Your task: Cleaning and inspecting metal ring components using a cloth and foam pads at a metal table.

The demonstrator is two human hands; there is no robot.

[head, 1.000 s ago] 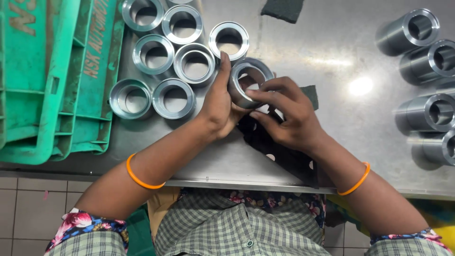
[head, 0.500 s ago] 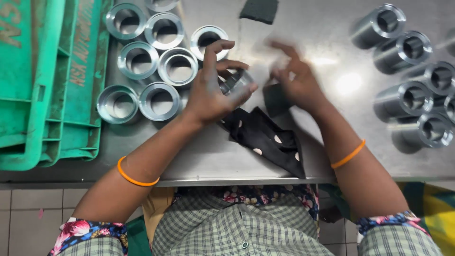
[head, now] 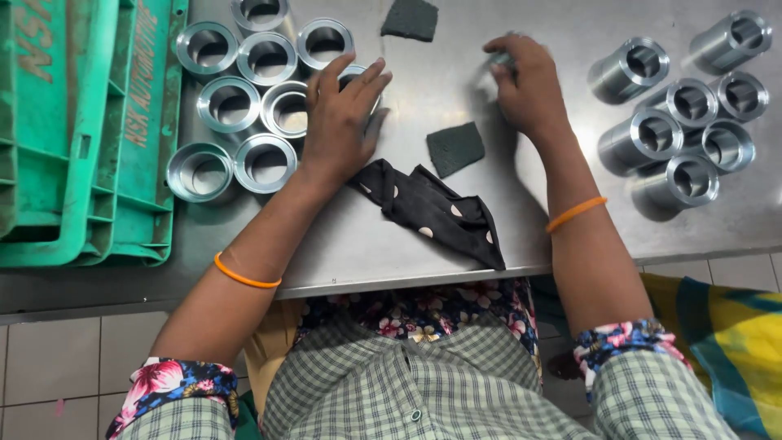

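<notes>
Our left hand (head: 342, 122) lies flat, fingers spread, over a short metal ring (head: 365, 81) that stands at the near edge of the ring cluster (head: 244, 106); we press on it rather than grip it. The ring sits with its bore facing up, so its axis is upright and it has no real long side, being wider than tall. Just beside our wrist lies the black spotted cloth (head: 432, 208), and past our thumb a dark abrasive pad (head: 454, 148).

Our right hand (head: 529, 81) is curled, fingertips pinched on something small and blurred; we cannot tell what it is. Beyond it the taller sleeves (head: 684, 114) lie on their sides, bores toward us.

As we judge it, a palm sliding off the ring could knock it into its neighbours, which touch one another, and mark the finished faces. The sleeves, lying on their curved sides, could roll if our right forearm bumps them.
</notes>
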